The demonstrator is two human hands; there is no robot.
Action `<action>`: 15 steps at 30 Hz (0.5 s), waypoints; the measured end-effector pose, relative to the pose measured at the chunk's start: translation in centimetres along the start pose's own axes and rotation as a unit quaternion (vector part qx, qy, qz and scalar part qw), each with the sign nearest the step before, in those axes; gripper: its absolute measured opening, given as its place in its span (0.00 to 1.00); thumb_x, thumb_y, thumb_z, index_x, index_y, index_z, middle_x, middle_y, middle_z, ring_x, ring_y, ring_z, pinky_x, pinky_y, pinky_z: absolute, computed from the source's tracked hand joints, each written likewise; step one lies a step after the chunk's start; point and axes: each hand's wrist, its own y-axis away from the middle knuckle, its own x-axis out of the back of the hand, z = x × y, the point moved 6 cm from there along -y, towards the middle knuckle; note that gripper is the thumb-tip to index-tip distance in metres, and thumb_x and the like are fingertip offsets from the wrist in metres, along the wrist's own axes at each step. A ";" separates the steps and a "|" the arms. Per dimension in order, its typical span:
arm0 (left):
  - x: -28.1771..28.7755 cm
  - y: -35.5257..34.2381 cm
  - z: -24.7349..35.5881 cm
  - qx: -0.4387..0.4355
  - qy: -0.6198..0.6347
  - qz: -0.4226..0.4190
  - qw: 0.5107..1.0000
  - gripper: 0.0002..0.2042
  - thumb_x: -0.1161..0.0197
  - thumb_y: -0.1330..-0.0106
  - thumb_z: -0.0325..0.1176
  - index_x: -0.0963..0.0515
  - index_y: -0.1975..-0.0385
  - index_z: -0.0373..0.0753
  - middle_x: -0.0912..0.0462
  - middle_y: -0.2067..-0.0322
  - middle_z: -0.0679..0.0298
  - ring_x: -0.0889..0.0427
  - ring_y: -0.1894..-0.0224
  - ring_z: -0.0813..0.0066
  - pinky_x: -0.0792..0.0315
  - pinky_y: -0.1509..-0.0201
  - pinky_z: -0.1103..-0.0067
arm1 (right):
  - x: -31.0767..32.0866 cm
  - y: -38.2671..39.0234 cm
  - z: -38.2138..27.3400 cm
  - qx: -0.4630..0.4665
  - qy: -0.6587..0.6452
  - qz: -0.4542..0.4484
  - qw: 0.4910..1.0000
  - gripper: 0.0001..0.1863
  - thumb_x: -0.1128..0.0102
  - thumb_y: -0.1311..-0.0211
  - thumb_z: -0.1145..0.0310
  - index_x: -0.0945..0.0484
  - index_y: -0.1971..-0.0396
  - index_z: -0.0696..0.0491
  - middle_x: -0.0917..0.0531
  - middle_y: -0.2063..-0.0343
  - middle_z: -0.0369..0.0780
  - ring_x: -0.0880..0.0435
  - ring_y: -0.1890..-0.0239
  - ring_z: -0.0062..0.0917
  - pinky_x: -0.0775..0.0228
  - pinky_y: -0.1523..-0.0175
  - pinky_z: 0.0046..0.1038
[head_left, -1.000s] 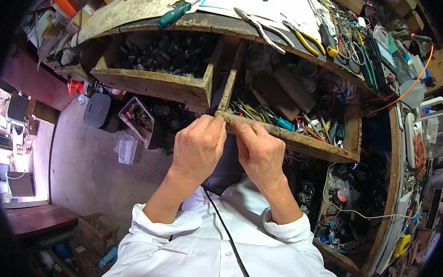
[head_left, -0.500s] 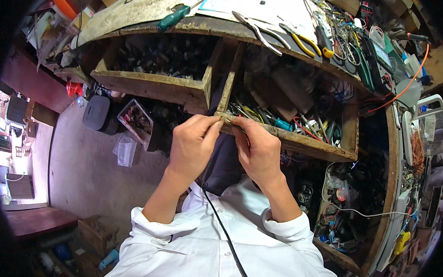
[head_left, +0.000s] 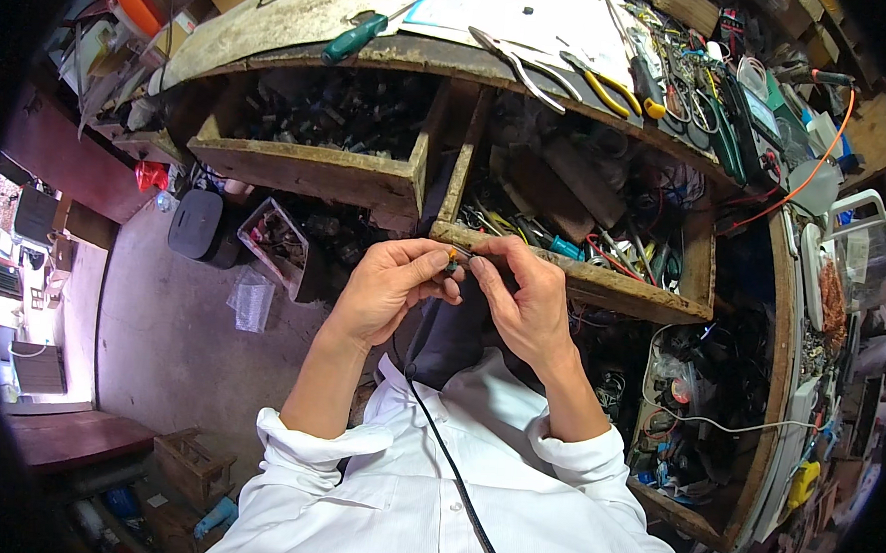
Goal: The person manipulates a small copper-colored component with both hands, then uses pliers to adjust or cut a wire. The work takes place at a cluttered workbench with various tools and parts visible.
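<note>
My left hand (head_left: 393,282) pinches a small part with orange and green bits (head_left: 453,261) between thumb and fingers; its exact kind is too small to tell. From the other side, my right hand (head_left: 528,293) closes thumb and forefinger at a thin dark piece (head_left: 463,250) that meets the small part. Both hands are held over my lap, just in front of the open right drawer (head_left: 583,276). That drawer holds several tools and coloured wires. Over my white shirt runs a black cord (head_left: 446,457), its upper end below the hands.
On the bench edge lie a green-handled screwdriver (head_left: 355,40), pliers (head_left: 522,68) and yellow-handled pliers (head_left: 601,83). A second drawer (head_left: 308,169) juts out at left. A bin (head_left: 298,269) stands on the floor beneath. At right is a wooden tray (head_left: 686,520) of clutter.
My left hand has rolled so its fingers show more, uncovering the orange and green small part. The right hand has tilted, its fingertips slightly lower. My view has shifted a little.
</note>
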 end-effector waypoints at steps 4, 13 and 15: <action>-0.1 0.1 0.0 0.004 -0.014 -0.003 1.000 0.11 0.38 0.23 0.30 0.19 0.50 0.29 0.12 0.62 0.58 0.12 0.64 0.70 0.15 0.56 0.73 | -0.1 0.1 -0.1 0.013 0.005 -0.001 1.000 0.06 0.34 0.32 0.74 0.19 0.60 0.59 0.14 0.71 0.49 0.12 0.70 0.37 0.23 0.64 0.33; -0.4 0.6 0.3 -0.059 -0.165 0.051 0.983 0.10 0.34 0.27 0.26 0.20 0.50 0.29 0.12 0.62 0.59 0.12 0.63 0.74 0.17 0.56 0.78 | -0.9 0.8 0.1 -0.060 -0.005 0.010 0.998 0.05 0.35 0.32 0.75 0.20 0.61 0.59 0.16 0.76 0.46 0.15 0.76 0.33 0.26 0.69 0.31; -0.3 0.5 0.3 -0.078 -0.221 0.097 0.967 0.10 0.32 0.29 0.25 0.19 0.51 0.29 0.11 0.62 0.58 0.12 0.63 0.75 0.17 0.57 0.79 | -1.2 1.1 0.8 -0.067 -0.014 0.027 0.997 0.05 0.36 0.32 0.75 0.20 0.60 0.59 0.16 0.76 0.47 0.14 0.75 0.35 0.25 0.68 0.32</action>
